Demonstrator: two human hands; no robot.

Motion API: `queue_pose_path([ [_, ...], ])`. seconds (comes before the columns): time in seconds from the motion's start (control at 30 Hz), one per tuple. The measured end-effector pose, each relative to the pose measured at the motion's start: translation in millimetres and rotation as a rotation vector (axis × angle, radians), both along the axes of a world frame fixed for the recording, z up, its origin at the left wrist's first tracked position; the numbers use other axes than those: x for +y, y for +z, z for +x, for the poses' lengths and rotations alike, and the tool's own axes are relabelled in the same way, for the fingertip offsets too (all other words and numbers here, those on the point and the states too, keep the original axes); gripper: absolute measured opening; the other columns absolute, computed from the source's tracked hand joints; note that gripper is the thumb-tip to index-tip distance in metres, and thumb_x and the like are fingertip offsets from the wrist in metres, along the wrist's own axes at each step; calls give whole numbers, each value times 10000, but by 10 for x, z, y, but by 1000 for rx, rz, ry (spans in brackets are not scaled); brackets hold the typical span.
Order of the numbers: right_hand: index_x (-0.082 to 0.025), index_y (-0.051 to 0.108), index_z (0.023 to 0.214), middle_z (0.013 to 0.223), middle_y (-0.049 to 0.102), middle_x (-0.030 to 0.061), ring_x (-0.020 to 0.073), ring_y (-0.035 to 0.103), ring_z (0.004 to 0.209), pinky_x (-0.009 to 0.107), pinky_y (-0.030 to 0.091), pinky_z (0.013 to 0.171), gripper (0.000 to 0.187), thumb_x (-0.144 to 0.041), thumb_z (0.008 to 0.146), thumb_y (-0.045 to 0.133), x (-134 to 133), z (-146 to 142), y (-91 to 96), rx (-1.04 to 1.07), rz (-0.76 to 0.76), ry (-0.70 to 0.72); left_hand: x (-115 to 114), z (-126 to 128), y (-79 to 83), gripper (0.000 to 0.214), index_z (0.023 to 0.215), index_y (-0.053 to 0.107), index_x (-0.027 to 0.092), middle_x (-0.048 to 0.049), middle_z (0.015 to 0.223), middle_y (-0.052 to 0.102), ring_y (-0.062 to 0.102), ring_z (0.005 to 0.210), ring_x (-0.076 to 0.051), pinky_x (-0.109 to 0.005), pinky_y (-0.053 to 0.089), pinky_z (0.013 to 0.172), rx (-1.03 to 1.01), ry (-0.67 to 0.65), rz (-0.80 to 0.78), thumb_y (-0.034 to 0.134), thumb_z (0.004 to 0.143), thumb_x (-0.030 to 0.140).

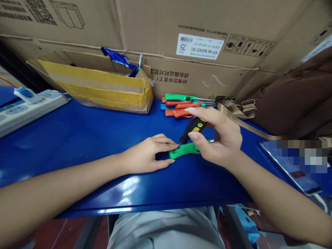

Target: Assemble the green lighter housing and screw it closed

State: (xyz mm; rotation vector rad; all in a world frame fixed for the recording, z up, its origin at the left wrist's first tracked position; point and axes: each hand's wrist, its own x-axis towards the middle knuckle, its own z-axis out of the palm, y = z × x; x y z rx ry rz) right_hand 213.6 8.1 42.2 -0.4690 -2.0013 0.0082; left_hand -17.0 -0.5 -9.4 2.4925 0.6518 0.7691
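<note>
My right hand (220, 133) grips a small screwdriver (193, 128) with a black and yellow handle, its tip pressed down onto a green lighter-like tool (184, 149) lying on the blue table (77, 138). My left hand (147, 154) rests on the table and pinches the left end of that green tool with thumb and fingers. The tool's right end is hidden under my right hand.
A pile of green, red, orange and blue similar tools (181, 103) lies behind my hands. A taped cardboard box (103, 88) stands at the back left, a power strip (28, 103) far left, a brown bag (293, 100) and a phone (293, 166) at right. Large cartons form the back wall.
</note>
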Motion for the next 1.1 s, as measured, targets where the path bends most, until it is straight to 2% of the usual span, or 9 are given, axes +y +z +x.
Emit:
queue_pose_path([
  [0.13,-266,508,1483,1383,653,85,261,728,1014,397,664,724,516,-224,971,555,-37,-10,-26,-14,-156,64,-1,-3,11,339,1255,709,176,-102,1181,746,660,1082,-236,-389,539,996,15,-5,-17,698,925,254],
  [0.37,-299,628,1342,1142,741,50,211,712,817,317,615,551,475,-330,883,748,0,1,-16,29,-55,32,-5,-2,6,312,1223,721,176,-98,1203,744,664,1089,-236,-395,538,1003,7,6,1,702,921,254],
  [0.5,-270,545,1444,1206,715,72,212,725,898,345,645,646,438,-268,1006,527,-42,10,7,17,-270,146,-7,3,23,335,1241,715,159,-113,1164,749,665,1069,-233,-385,545,985,14,3,-2,705,921,255],
  [0.57,-280,529,1455,1264,696,68,216,724,952,346,649,670,452,-244,1004,528,-50,5,11,20,-323,163,-7,5,23,335,1241,714,157,-113,1160,750,664,1073,-235,-386,543,987,17,7,-2,705,919,253],
  [0.7,-311,618,1360,1140,741,34,191,692,824,323,624,632,471,-262,903,718,-18,3,23,3,-94,70,-9,5,14,298,1201,731,167,-104,1171,749,664,1084,-234,-381,537,998,11,11,-3,710,913,243],
  [0.77,-288,627,1358,1105,750,43,200,684,831,337,623,654,459,-258,907,703,-13,6,32,-11,10,57,-10,5,15,283,1187,737,172,-104,1178,746,666,1084,-233,-380,536,1001,15,7,-5,708,915,244],
  [0.9,-237,537,1458,1234,720,78,234,710,1020,410,636,836,472,-199,988,512,-51,-4,35,-39,-160,144,-12,6,20,282,1188,740,186,-101,1188,743,668,1090,-235,-389,534,1010,22,12,-16,707,916,252],
  [0.97,-259,518,1470,1273,714,69,233,719,1040,416,634,864,482,-196,992,519,-57,-15,27,-33,-215,151,-11,6,18,311,1217,729,182,-101,1186,745,665,1097,-238,-393,538,1009,18,16,-18,705,916,256],
  [1.1,-300,610,1370,1225,745,41,205,720,889,345,629,717,478,-200,911,695,-7,-17,28,-14,-52,88,-4,1,9,327,1231,717,169,-104,1172,751,664,1108,-242,-396,538,1012,0,5,-25,708,917,261],
])
